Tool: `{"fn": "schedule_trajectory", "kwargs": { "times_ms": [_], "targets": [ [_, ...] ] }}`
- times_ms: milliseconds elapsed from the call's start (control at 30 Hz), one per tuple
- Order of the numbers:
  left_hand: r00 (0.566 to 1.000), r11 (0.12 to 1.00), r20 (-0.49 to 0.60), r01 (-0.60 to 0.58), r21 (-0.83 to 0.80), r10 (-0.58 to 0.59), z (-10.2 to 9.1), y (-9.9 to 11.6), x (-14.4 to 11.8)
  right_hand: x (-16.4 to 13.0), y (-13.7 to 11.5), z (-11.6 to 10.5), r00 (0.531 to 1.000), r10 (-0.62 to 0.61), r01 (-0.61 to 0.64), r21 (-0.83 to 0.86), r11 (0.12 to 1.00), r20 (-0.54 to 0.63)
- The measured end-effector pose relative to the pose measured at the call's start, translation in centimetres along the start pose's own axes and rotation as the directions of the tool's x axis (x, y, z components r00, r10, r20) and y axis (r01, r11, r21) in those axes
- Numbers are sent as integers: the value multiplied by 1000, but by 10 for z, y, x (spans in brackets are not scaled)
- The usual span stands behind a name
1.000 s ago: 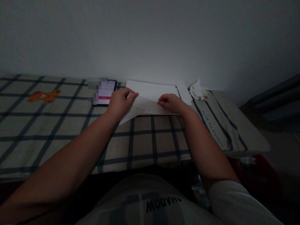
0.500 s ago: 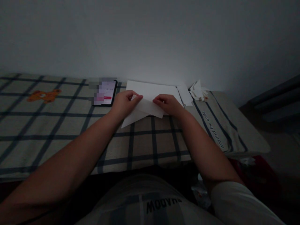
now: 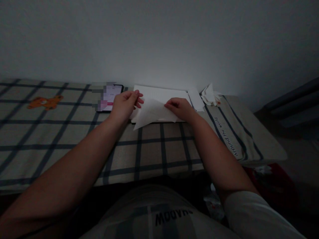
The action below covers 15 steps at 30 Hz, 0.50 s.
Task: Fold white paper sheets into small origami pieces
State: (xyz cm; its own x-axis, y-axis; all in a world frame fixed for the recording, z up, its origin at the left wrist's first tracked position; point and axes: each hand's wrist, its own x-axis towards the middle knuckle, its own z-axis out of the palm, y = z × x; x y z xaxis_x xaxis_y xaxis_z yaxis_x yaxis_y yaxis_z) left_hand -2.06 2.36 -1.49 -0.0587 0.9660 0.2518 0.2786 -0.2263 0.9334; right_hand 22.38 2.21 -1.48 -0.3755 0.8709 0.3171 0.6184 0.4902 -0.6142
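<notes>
A partly folded white paper sheet lies on a white pad of paper near the wall, on a checked bedsheet. My left hand rests on the sheet's left side with fingers stretched flat over it. My right hand pinches the sheet's right edge between thumb and fingers. A pointed corner of the folded sheet sticks out toward me, over the bedsheet.
A lit phone lies left of the pad. Small folded paper pieces sit at the pad's right, beside a strip of paper. An orange bear print marks the sheet at left. The bed's right end drops off to a dark floor.
The left hand has gone from pinching the sheet to lying flat on it. The folded sheet has shifted slightly away from me, onto the pad.
</notes>
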Motion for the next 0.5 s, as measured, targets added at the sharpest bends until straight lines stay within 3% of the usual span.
{"fn": "schedule_trajectory", "kwargs": {
  "times_ms": [100,300,500],
  "targets": [
    [1000,1000,-7,-12,20,12,0,1,0,0,-1,1,1000,-1,2,45,999,-23],
    [987,984,159,-63,168,36,5,-4,-8,0,1,3,999,2,-1,21,1000,-45],
    [980,998,198,-21,65,7,7,-10,-9,0,5,6,992,-104,100,-64,993,-72]
  ]
}}
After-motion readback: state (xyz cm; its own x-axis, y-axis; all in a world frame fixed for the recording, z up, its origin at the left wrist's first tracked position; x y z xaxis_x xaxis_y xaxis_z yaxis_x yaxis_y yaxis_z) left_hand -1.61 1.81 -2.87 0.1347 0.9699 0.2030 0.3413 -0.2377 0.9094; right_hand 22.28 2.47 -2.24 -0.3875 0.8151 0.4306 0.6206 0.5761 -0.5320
